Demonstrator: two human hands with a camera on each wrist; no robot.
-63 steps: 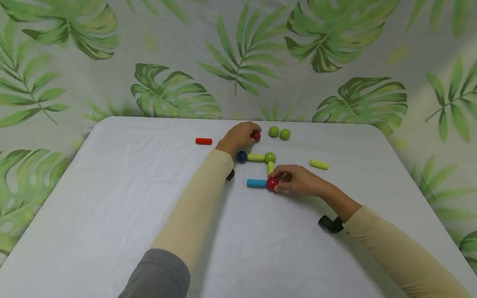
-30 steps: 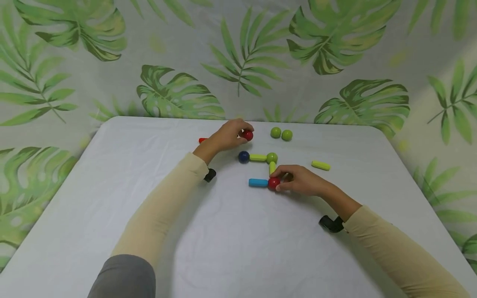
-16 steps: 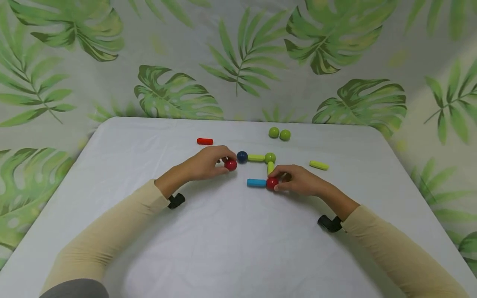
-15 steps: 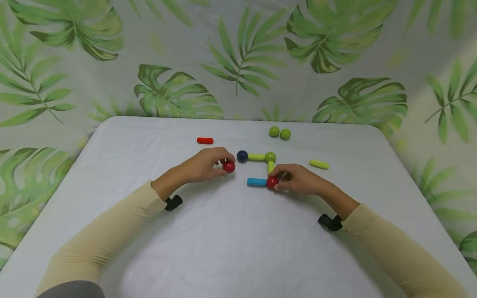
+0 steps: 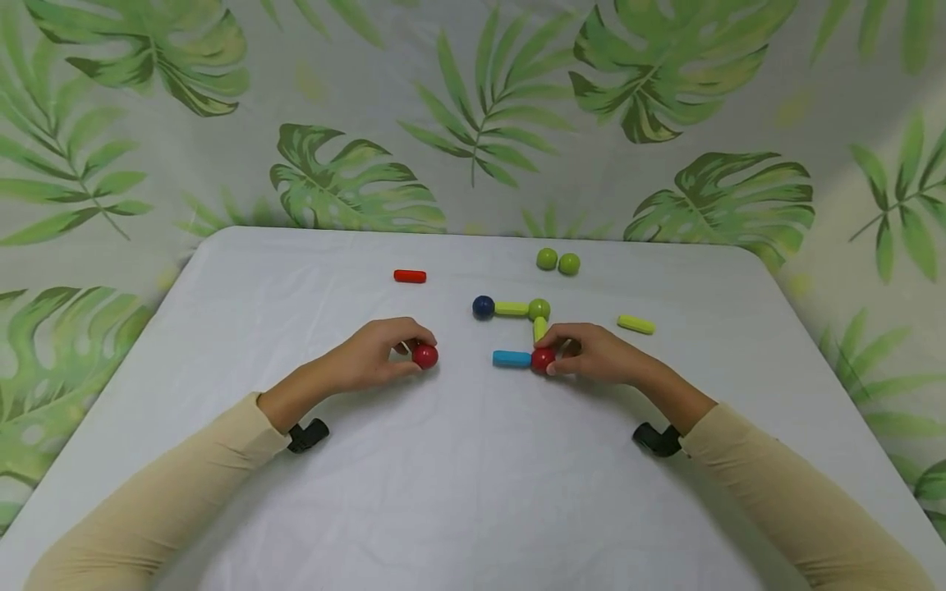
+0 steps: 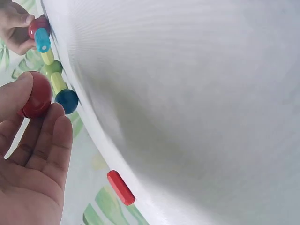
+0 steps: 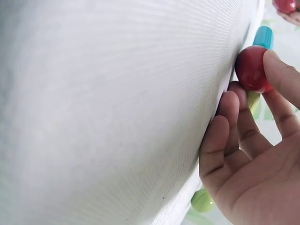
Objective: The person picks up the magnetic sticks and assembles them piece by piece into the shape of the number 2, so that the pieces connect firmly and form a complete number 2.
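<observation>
Hold One Still, Mind the Other

The left hand (image 5: 362, 355) pinches a loose red ball (image 5: 424, 356) between thumb and fingers. That ball is on the left side, level with the blue stick (image 5: 512, 359) but with a gap between them. I cannot tell if it touches the bench (image 5: 414, 492).

The right hand (image 5: 594, 353) pinches the joined red ball (image 5: 543, 361). The blue stick sticks out from its left side. A lime stick (image 5: 540, 328) goes from it to the far side, up to a green ball (image 5: 539, 309). From there another lime stick (image 5: 512, 309) goes left to a dark blue ball (image 5: 484, 308).

To do this bit well, I think the right hand should be firm but gentle, so the row does not twist or pop apart. The left hand should hold its ball with just the tips, because it is round and could slip and roll. If the ball meets the blue stick, a straight, slow push should work best, with no tilt.

Well apart, at the far left, lies a red stick (image 5: 410, 277). Two green balls (image 5: 547, 259) sit at the far side, and a spare lime stick (image 5: 636, 325) lies right.
</observation>
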